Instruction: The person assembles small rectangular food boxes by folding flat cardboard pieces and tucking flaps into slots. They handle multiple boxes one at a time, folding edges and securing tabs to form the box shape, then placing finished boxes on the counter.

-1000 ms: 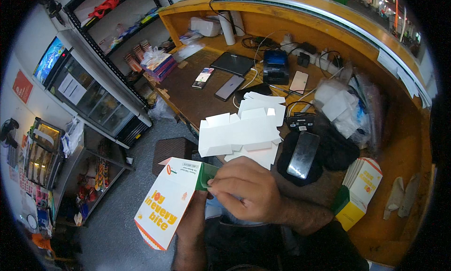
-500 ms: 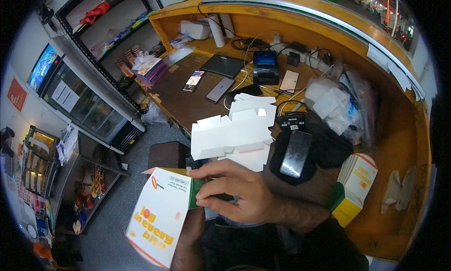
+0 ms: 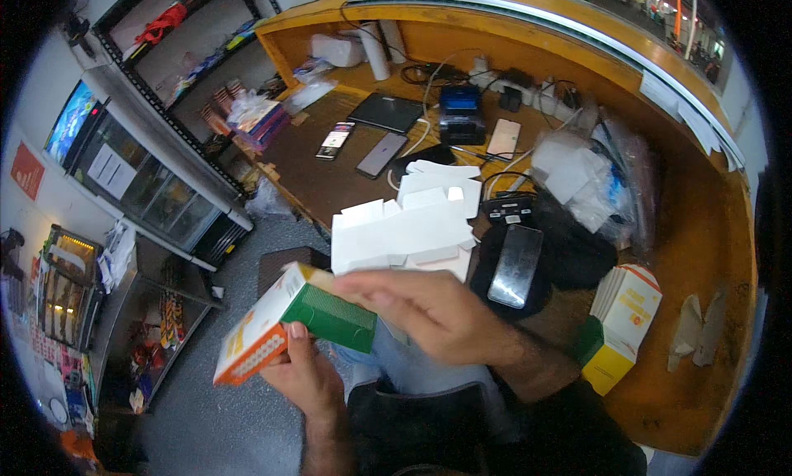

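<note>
A folding food carton with white, orange and green sides is tilted in front of me at the lower middle. My left hand grips it from below, its thumb on the edge between the orange strip and the green panel. Stretched out flat, the fingers of my right hand reach over the carton's upper right end, seemingly touching it; motion blurs them slightly. Beyond the hands, flat white carton blanks lie on the desk. A stack of flattened printed cartons rests at the right.
A dark phone lies on black cloth right of the blanks. Farther back are more phones, a black tablet-like slab, a blue-black small printer and cables. Plastic bags crowd the right. A brown stool stands left of the desk.
The carton has turned so its green panel and orange strip face me. My left hand has come into view under it. My right hand's fingers have straightened from their curled grip on the green end.
</note>
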A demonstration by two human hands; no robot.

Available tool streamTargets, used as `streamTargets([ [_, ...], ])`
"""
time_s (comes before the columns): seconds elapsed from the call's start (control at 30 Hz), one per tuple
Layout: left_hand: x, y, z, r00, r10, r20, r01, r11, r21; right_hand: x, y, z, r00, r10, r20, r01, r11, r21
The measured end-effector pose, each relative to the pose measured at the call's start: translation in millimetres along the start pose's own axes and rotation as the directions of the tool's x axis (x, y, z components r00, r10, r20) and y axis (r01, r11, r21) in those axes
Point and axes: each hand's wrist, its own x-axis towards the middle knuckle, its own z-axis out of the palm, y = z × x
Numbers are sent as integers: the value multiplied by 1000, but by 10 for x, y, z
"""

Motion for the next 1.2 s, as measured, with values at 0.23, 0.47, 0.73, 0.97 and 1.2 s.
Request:
streamTargets([
  [0.23,36,-18,61,997,-47,61,46,999,17,7,56,234,993,-115,-22,98,921,-376],
  [0.47,15,102,133,844,-37,535,-76,979,187,45,143,286,941,186,-284,-240,956,-170],
  [0.73,-144,205,298,697,26,716,-609,548,573,64,345,289,915,190,-355,-225,973,-59],
  [0.97,-158,75,207,769,190,611,-606,520,602,70,340,293,930,2,-367,-119,948,-296],
  [1.2,-76,139,160,881,-46,471,-298,720,627,64,341,306,913,-66,-403,-81,938,-337],
])
